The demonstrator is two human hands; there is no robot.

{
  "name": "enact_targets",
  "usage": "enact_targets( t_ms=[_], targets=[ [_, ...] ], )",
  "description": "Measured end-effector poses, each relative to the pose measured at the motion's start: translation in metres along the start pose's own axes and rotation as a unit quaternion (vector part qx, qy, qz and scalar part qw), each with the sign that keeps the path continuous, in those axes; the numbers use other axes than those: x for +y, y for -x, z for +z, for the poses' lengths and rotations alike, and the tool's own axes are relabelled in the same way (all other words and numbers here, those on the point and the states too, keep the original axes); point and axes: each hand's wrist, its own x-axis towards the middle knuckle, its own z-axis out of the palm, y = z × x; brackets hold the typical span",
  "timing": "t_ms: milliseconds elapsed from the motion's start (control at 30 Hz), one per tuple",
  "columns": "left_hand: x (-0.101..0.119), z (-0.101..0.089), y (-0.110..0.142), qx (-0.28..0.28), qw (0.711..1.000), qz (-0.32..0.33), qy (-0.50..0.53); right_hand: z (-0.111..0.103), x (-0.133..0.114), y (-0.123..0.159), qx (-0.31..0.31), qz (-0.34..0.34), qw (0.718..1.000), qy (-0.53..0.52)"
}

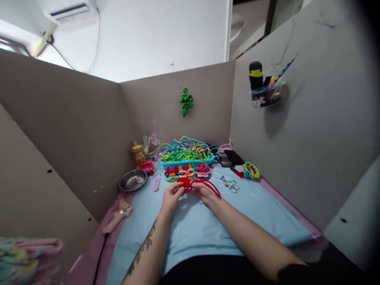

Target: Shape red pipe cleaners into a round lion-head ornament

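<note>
A red piece of fuzzy pipe cleaner work (184, 183) is pinched at its left side by my left hand (173, 194), thumb in front. My right hand (204, 191) grips the same red work from the right, its fingertips partly hidden. A loose red pipe cleaner strand (214, 187) loops over that hand and wrist. Just beyond my hands sit small colourful pipe cleaner figures (186, 171) in red, orange and purple. Behind them stands a blue basket (178, 164) heaped with many-coloured pipe cleaners (190, 151).
Scissors (231, 186) lie to the right, a metal bowl (132, 181) to the left. A pink glue gun (118, 217) with a black cord rests at the left edge. Dark phones (234, 157) lie at back right. Grey partitions (178, 99) enclose the blue-covered table (204, 233).
</note>
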Motion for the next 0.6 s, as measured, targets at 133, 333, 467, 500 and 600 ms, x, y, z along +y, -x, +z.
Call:
enact_targets(
  t_ms=[133,333,467,500,600],
  targets=[
    [-0.005,-0.003,-0.003,0.008,1.000,-0.002,0.022,0.010,-0.008,0.009,-0.015,0.007,1.000,-0.017],
    [-0.005,-0.004,-0.006,0.035,0.998,0.003,0.044,0.021,-0.018,0.022,-0.060,0.012,0.997,-0.041],
    [0.001,-0.003,-0.005,0.075,0.996,0.021,0.032,0.024,-0.016,0.021,-0.050,0.020,0.997,-0.048],
    [0.002,-0.002,-0.004,0.085,0.996,0.034,0.018,0.024,-0.014,0.021,-0.057,0.030,0.997,-0.034],
    [0.006,0.002,0.001,0.093,0.991,0.088,-0.047,0.023,-0.009,0.019,-0.105,0.077,0.991,0.023]
  ],
)
